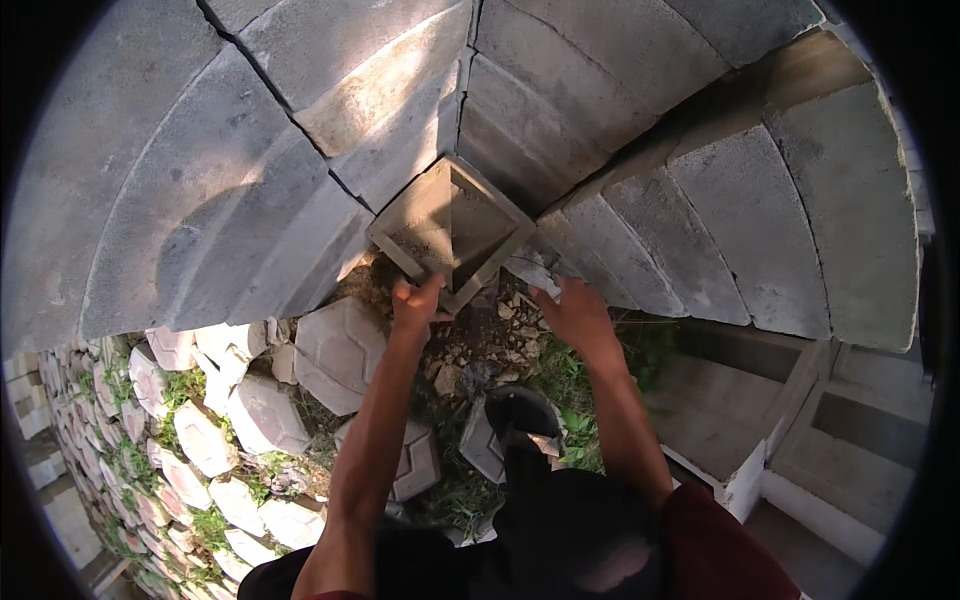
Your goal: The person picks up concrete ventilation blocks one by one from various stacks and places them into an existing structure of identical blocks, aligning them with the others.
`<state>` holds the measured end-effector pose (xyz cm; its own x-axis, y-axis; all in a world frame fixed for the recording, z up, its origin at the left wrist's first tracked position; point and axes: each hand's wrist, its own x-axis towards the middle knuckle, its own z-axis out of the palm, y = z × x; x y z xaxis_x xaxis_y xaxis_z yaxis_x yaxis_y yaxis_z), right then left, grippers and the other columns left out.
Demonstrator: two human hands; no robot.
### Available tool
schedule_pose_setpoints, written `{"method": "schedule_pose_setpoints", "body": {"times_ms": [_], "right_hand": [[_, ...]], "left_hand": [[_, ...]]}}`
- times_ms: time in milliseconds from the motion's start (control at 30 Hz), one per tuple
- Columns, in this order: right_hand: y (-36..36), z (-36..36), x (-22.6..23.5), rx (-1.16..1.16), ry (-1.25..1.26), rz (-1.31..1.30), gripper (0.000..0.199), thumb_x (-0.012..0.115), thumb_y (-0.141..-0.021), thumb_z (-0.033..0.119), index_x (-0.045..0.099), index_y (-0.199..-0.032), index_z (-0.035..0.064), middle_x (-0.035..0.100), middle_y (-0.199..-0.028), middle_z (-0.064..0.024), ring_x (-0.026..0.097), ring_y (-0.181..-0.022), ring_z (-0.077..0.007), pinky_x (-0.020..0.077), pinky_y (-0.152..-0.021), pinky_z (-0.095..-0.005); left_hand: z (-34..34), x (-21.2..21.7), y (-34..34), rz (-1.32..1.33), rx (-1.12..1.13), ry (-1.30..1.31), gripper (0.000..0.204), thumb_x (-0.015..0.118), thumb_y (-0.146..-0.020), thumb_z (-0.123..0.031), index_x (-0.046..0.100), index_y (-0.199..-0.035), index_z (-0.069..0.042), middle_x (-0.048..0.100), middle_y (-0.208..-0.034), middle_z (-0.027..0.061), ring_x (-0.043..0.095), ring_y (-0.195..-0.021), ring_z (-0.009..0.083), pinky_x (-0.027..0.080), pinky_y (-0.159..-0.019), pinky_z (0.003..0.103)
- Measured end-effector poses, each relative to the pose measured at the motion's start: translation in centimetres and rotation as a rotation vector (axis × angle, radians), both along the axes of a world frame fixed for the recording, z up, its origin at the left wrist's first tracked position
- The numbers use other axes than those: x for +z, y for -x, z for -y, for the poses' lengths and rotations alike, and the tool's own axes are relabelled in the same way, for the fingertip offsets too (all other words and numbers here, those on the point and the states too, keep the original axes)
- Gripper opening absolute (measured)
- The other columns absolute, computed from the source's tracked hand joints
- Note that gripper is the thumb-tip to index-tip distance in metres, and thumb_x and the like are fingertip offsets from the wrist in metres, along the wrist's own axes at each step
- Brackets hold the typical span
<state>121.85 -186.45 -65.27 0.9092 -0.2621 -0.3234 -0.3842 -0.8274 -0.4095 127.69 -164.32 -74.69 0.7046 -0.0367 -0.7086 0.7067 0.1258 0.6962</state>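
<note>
A square, open concrete box (512,247) sits tilted in the corner between stacked concrete slabs, with loose soil inside it. My left hand (416,302) is closed on its near rim, the thumb and fingers at the lower left edge. To the right of the box, my right hand (578,318) is bent with its fingers curled beside a pale, crumpled-looking piece (532,272). Whitish material shows between those fingers, though what it is I cannot make out. Rubble and broken stones (510,335) lie on the ground between my hands.
Grey concrete slabs (240,170) rise on the left, and more slabs (700,215) lean on the right. Hexagonal paving blocks (265,415) with grass between them cover the lower left. Concrete frames (730,400) stand at right. My dark shoe (522,410) is near the rubble.
</note>
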Motion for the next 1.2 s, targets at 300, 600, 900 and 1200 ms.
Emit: {"method": "schedule_pose_setpoints", "body": {"times_ms": [300, 600, 900, 1200], "right_hand": [[-5.0, -5.6, -9.4, -0.498, -0.765, -0.044, 0.052, 0.066, -0.083, 0.039, 0.060, -0.104, -0.0088, 0.065, -0.098, -0.0163, 0.064, -0.082, -0.0258, 0.0495, -0.071, -0.0361], [-5.6, -6.4, -11.5, -0.541, -0.907, 0.047, 0.036, 0.070, -0.075, 0.025, 0.064, -0.094, -0.0059, 0.066, -0.087, -0.0153, 0.066, -0.078, -0.0242, 0.0498, -0.067, -0.0376], [-6.6, -5.4, -12.5, -0.514, -0.819, 0.024, 0.035, 0.071, -0.073, 0.026, 0.065, -0.087, -0.0049, 0.067, -0.079, -0.0137, 0.065, -0.073, -0.0224, 0.0487, -0.066, -0.0376], [-7.1, -5.0, -13.0, -0.590, -0.868, 0.094, 0.039, 0.071, -0.073, 0.023, 0.064, -0.098, -0.0063, 0.068, -0.089, -0.0152, 0.066, -0.077, -0.0223, 0.0511, -0.068, -0.0345]], "left_hand": [[0.8, 0.7, 0.1, 0.074, -0.030, 0.000, 0.051, 0.062, -0.083, -0.020, 0.041, -0.124, 0.000, 0.054, -0.111, 0.0152, 0.059, -0.101, 0.0306, 0.060, -0.066, 0.048], [0.7, 0.8, 1.3, 0.111, 0.053, 0.033, 0.052, 0.061, -0.084, -0.016, 0.038, -0.128, 0.000, 0.053, -0.112, 0.0155, 0.058, -0.102, 0.0298, 0.061, -0.067, 0.047], [0.9, 0.6, 0.2, 0.161, 0.053, 0.046, 0.055, 0.062, -0.082, -0.014, 0.038, -0.128, 0.002, 0.052, -0.116, 0.0172, 0.059, -0.102, 0.0295, 0.061, -0.064, 0.046], [1.6, 0.5, -1.0, 0.121, 0.010, 0.016, 0.058, 0.065, -0.080, -0.015, 0.039, -0.128, 0.003, 0.055, -0.115, 0.0169, 0.062, -0.098, 0.0303, 0.061, -0.065, 0.046]]}}
